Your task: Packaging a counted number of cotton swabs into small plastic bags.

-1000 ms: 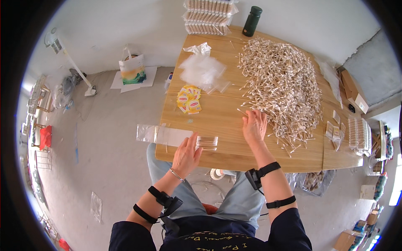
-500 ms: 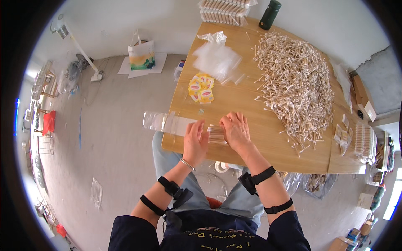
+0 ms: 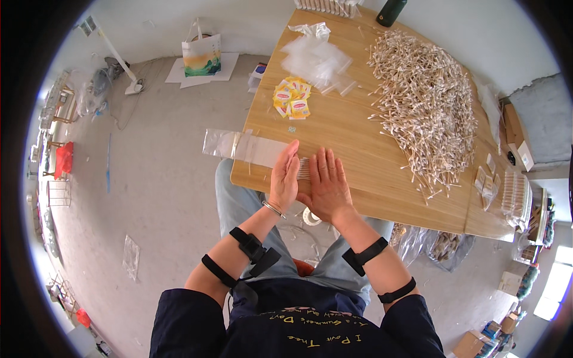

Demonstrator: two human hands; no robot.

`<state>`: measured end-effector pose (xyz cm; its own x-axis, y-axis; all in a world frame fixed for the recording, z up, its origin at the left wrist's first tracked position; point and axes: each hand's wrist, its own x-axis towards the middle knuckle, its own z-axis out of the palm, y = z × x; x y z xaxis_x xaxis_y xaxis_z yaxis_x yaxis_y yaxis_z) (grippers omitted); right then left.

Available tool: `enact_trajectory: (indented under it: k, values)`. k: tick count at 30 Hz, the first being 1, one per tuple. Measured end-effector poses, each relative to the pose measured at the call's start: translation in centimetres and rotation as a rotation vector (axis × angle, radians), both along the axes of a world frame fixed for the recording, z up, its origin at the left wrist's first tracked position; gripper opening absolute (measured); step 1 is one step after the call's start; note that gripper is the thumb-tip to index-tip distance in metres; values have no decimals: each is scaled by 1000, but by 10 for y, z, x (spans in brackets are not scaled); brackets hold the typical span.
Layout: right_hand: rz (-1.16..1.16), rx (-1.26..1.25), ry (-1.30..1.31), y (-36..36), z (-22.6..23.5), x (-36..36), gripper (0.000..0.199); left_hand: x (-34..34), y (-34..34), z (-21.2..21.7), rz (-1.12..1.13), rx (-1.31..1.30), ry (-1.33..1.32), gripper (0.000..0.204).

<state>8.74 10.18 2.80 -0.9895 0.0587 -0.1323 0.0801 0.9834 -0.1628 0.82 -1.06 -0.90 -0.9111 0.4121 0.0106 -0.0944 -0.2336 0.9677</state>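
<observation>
I see a long clear plastic sleeve (image 3: 250,147) lying on the near left edge of the wooden table (image 3: 358,155), its left end sticking out past the table edge over the floor. At its right end a small bundle of thin sticks (image 3: 304,168) shows between my 2 hands. My left hand (image 3: 284,178) stands on its edge with the fingers straight and together, pressed against the sleeve's right end and the bundle. My right hand (image 3: 325,184) lies flat, palm down, fingers spread a little, just beside the left hand and touching the sticks; I cannot tell whether either hand actually grips anything.

Further up the table, near the sleeve, sits a small heap of yellow sachets (image 3: 292,99). Beyond them lies a loose pile of small clear bags (image 3: 316,59). To the right, a big heap of wrapped sticks (image 3: 427,104) covers much of the tabletop. A dark green bottle (image 3: 391,11) stands at the far edge. On the floor to the left, well apart from the table, a paper carrier bag (image 3: 202,55) stands by the wall.
</observation>
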Motion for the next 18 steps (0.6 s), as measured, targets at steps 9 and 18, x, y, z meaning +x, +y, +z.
enact_trajectory:
  k: [9,18]
  values:
    - [-65,44,-96,-6,6,-4,90,3,-2,6,-37,95,-115,53]
    - [37,43,30,-10,1,5,87,1,-3,2,-53,230,-193,56]
